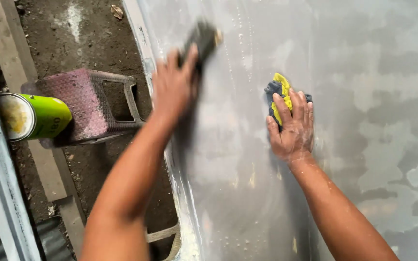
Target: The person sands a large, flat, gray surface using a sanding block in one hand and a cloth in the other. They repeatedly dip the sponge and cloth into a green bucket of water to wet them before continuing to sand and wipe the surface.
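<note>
Against the grey primed panel [247, 159] in front of me, both my hands are at work. My left hand [174, 87] is clenched round a dark sanding block [203, 38], pressed flat near the panel's left edge and blurred with motion. My right hand [293, 128] has its grip spread over a yellow and dark cloth [280, 96], fingers [282, 108] pinning it to the wet surface further right. Water beads show high on the panel between the two.

To do this well, I judge the block should stay flat, not tipped on a corner, since the patchy lighter and darker filler areas look easy to gouge. Even pressure, overlapping strokes, and the surface kept wet. The cloth hand sits apart from the block, so there is room to wipe slurry without the hands colliding.

Down to my left, on the dirt floor [81, 43], a pink plastic stool [90, 104] stands with a green can [32, 117] lying on its side, open end towards me. A grey beam [1, 193] runs along the far left.
</note>
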